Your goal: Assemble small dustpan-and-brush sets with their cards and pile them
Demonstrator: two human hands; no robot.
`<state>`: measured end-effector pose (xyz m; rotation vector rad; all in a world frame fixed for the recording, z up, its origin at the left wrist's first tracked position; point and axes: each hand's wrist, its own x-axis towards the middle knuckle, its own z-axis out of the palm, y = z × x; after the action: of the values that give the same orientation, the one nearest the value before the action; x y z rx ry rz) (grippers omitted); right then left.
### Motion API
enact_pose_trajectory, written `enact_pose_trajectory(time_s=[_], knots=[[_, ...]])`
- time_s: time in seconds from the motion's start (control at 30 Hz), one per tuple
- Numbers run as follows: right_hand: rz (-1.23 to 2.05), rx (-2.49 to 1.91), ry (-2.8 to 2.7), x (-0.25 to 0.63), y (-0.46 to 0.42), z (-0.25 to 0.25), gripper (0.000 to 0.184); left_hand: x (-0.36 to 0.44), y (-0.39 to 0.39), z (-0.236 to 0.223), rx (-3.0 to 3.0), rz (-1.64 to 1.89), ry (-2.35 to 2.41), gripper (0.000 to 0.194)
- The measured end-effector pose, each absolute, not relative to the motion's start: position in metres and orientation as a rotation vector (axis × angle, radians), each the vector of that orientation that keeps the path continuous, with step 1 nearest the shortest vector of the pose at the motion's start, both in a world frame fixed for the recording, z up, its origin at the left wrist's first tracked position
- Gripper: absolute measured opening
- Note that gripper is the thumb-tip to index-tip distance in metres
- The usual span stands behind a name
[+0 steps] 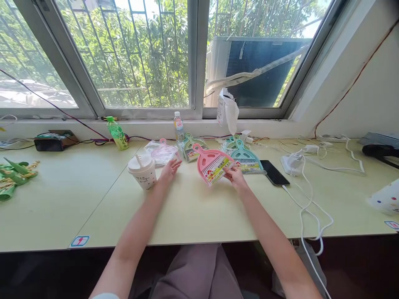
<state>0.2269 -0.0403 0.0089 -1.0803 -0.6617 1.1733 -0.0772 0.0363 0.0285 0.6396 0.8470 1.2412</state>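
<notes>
My right hand (235, 177) pinches the lower right corner of a pink mini dustpan and brush set (206, 161) with a yellow label, tilted above the table. My left hand (170, 170) is open, fingers stretched out, at the right side of a white lidded paper cup (144, 174). Just beyond its fingertips lie pink sets in clear wrapping (160, 153); whether it touches them I cannot tell. Farther back rests a green dustpan and brush set (190, 146). Teal sets (245, 154) are stacked behind my right hand, partly hidden by the pink one.
A black phone (274, 172) lies right of the teal sets, near a white charger (293, 164) with loose cables. Two bottles, one green (117, 133) and one clear (178, 126), and a tissue pack (227, 110) stand by the window. Green packages (15, 178) lie far left.
</notes>
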Motion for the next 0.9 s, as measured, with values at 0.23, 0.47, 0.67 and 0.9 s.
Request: enact_pose_trajectory(time_s=[0.23, 0.47, 0.67, 0.9], knots=[[1.244, -1.153, -0.990, 0.209, -0.051, 0.025, 0.030, -0.010, -0.006, 0.021, 1.110, 0.969, 0.635, 0.053], [1.175, -1.516, -1.325, 0.293, -0.099, 0.044, 0.026, -0.007, -0.011, 0.023, 1.159, 1.192, 0.774, 0.054], [0.022, -2.259, -1.321, 0.352, -0.144, 0.037, 0.059, -0.005, -0.012, 0.028, 1.101, 1.190, 0.770, 0.049], [-0.391, -1.861, -1.781, 0.202, -0.128, 0.057, 0.025, 0.011, -0.024, 0.027, 1.229, 1.059, 0.716, 0.053]])
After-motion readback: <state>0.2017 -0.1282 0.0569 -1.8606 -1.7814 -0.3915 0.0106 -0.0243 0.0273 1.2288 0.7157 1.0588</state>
